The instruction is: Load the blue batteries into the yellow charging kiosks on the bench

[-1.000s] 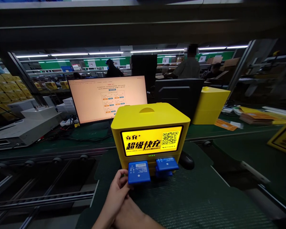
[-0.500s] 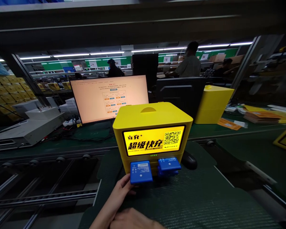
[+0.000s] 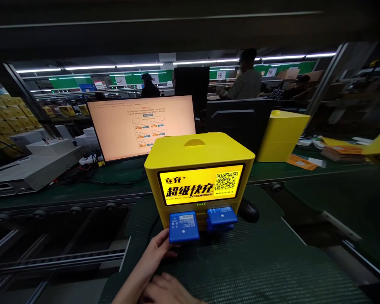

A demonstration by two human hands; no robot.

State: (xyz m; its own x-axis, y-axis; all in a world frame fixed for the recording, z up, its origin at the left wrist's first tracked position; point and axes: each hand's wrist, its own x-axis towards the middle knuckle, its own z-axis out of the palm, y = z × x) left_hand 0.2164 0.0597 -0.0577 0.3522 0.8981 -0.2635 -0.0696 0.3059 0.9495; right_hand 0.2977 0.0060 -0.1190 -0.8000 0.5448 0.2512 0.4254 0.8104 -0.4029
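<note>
Green ribbed mat carries yellow charging station.

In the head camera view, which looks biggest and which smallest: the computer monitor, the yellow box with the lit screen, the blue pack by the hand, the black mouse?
1. Yellow box, though nearness may flatter it.
2. Monitor, farther back.
3. Blue pack, touched by the left hand.
4. Mouse.

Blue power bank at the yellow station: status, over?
Left hand pinching the left blue power bank, which juts from the yellow charging station. Right hand low, empty. Second power bank alongside, untouched.
</note>
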